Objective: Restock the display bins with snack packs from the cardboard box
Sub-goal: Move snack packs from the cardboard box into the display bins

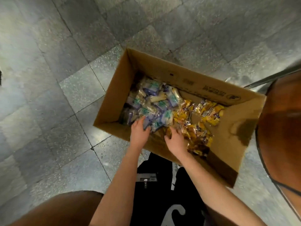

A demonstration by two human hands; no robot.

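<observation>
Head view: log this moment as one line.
step: reaching into box | left hand: on purple packs | right hand: at yellow packs | grip: unclear

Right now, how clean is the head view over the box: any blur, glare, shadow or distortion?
Head view: motion blur smears the purple-and-green packs and yellow packs, print unreadable; glare on the glossy floor up top, tile lines bowed by the wide lens; shadow fills the near right corner of the cardboard box; left hand and right hand are soft, grip unclear.
</observation>
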